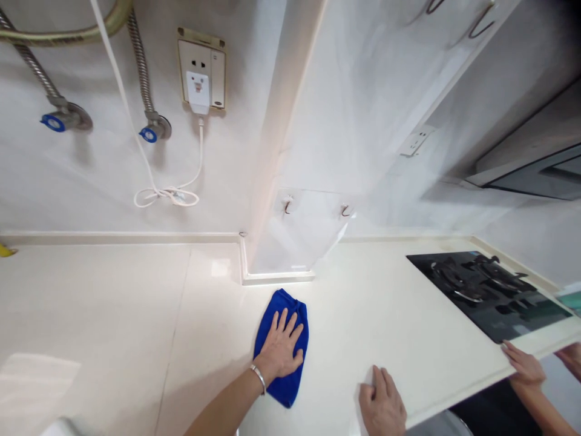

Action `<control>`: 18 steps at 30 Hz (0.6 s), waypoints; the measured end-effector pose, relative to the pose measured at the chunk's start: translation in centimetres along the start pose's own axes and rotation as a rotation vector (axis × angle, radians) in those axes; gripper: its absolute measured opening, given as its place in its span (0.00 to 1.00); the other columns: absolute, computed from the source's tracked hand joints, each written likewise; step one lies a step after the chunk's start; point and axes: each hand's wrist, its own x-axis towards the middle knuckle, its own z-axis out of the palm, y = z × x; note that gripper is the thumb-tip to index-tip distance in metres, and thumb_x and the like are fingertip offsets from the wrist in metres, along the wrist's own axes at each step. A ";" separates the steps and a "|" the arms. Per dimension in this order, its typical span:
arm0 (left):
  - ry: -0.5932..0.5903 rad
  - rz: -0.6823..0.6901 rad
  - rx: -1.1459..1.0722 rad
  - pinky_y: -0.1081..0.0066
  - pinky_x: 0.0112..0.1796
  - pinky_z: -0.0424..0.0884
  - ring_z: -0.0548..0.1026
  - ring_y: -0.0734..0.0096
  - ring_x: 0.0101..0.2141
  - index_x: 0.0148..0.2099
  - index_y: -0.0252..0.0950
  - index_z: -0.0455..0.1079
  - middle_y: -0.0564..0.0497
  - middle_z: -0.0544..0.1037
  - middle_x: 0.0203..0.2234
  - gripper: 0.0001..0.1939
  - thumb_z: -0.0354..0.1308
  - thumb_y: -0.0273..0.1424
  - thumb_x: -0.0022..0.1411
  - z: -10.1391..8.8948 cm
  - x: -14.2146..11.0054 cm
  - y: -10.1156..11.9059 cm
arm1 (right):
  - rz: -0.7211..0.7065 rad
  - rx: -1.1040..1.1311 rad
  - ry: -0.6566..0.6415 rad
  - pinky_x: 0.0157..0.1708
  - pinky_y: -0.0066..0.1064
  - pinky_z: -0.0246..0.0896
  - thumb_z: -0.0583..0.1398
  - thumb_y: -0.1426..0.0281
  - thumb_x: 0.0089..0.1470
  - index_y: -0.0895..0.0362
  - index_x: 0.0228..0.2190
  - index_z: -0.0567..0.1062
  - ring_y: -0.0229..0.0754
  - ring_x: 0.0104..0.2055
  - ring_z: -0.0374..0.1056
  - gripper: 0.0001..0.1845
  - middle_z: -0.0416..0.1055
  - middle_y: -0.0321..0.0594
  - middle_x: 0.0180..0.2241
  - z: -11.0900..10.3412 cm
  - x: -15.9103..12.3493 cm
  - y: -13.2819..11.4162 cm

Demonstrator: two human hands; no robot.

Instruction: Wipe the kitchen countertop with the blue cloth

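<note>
On the pale surface (358, 309), the blue cloth (288, 389) lies beneath the left hand (284, 351), fingers spread wide, palm down! Over to the right hand (384, 402): loosely curled near the edge, underside hidden, so no telling whether it grips anything. Right behind the cloth, a jutting pillar (295, 242) blocks the way; further right, another person's hand (524, 366) rests beside the black hob (490, 297).
</note>
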 end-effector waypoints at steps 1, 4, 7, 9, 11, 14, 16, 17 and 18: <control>0.006 0.002 0.007 0.41 0.69 0.41 0.40 0.48 0.72 0.71 0.43 0.51 0.47 0.48 0.73 0.34 0.45 0.46 0.66 0.0 0.5 -0.1 | -0.002 -0.001 -0.007 0.60 0.57 0.60 0.46 0.60 0.58 0.57 0.59 0.67 0.60 0.63 0.62 0.31 0.64 0.53 0.63 0.0 0.0 0.0; 0.029 0.007 0.032 0.42 0.69 0.42 0.42 0.48 0.72 0.71 0.44 0.53 0.48 0.50 0.72 0.34 0.48 0.44 0.65 0.0 2.1 -0.4 | -0.016 -0.003 0.015 0.60 0.56 0.60 0.46 0.60 0.58 0.58 0.58 0.68 0.59 0.63 0.62 0.31 0.64 0.53 0.63 0.0 0.0 -0.1; 0.049 0.007 0.036 0.42 0.69 0.43 0.43 0.48 0.72 0.70 0.43 0.55 0.46 0.52 0.72 0.33 0.48 0.44 0.65 0.1 3.8 -0.7 | -0.042 -0.017 0.057 0.59 0.53 0.61 0.46 0.62 0.58 0.59 0.57 0.68 0.56 0.62 0.63 0.30 0.64 0.53 0.63 0.1 0.0 -0.1; 0.067 0.011 0.034 0.42 0.69 0.44 0.43 0.48 0.72 0.69 0.43 0.56 0.46 0.54 0.71 0.32 0.47 0.45 0.66 0.2 5.0 -0.9 | -0.064 -0.029 0.070 0.59 0.52 0.60 0.46 0.63 0.58 0.60 0.57 0.68 0.55 0.62 0.63 0.29 0.64 0.53 0.62 0.1 0.1 -0.1; 0.087 0.018 0.040 0.43 0.69 0.45 0.44 0.49 0.72 0.69 0.43 0.58 0.47 0.55 0.71 0.32 0.48 0.45 0.66 0.4 6.2 -1.2 | -0.083 -0.040 0.074 0.60 0.51 0.60 0.46 0.64 0.58 0.61 0.57 0.68 0.55 0.62 0.62 0.29 0.64 0.54 0.62 0.1 0.1 -0.1; 0.109 0.015 0.053 0.44 0.69 0.45 0.46 0.51 0.71 0.68 0.44 0.59 0.48 0.57 0.70 0.31 0.49 0.44 0.65 0.7 7.8 -1.7 | -0.091 -0.045 0.077 0.60 0.51 0.60 0.46 0.64 0.59 0.61 0.57 0.68 0.54 0.62 0.62 0.29 0.64 0.54 0.62 0.2 0.1 0.0; 0.120 0.007 0.053 0.44 0.69 0.46 0.47 0.52 0.71 0.68 0.45 0.59 0.49 0.58 0.70 0.30 0.49 0.44 0.65 0.9 8.7 -2.0 | -0.086 -0.042 0.078 0.60 0.50 0.59 0.46 0.64 0.59 0.60 0.57 0.68 0.54 0.63 0.62 0.29 0.65 0.53 0.62 0.3 0.1 0.0; 0.125 0.005 0.053 0.44 0.69 0.46 0.47 0.52 0.71 0.68 0.45 0.60 0.49 0.58 0.70 0.30 0.49 0.44 0.65 0.9 9.0 -2.1 | -0.082 -0.041 0.078 0.60 0.50 0.59 0.46 0.64 0.59 0.60 0.58 0.68 0.54 0.63 0.61 0.29 0.65 0.53 0.62 0.3 0.1 0.0; 0.130 0.005 0.053 0.44 0.69 0.46 0.47 0.51 0.71 0.67 0.45 0.60 0.49 0.58 0.70 0.30 0.49 0.44 0.65 1.0 9.2 -2.2 | -0.080 -0.040 0.080 0.60 0.50 0.58 0.46 0.64 0.59 0.60 0.57 0.68 0.54 0.63 0.61 0.29 0.65 0.53 0.62 0.4 0.1 0.1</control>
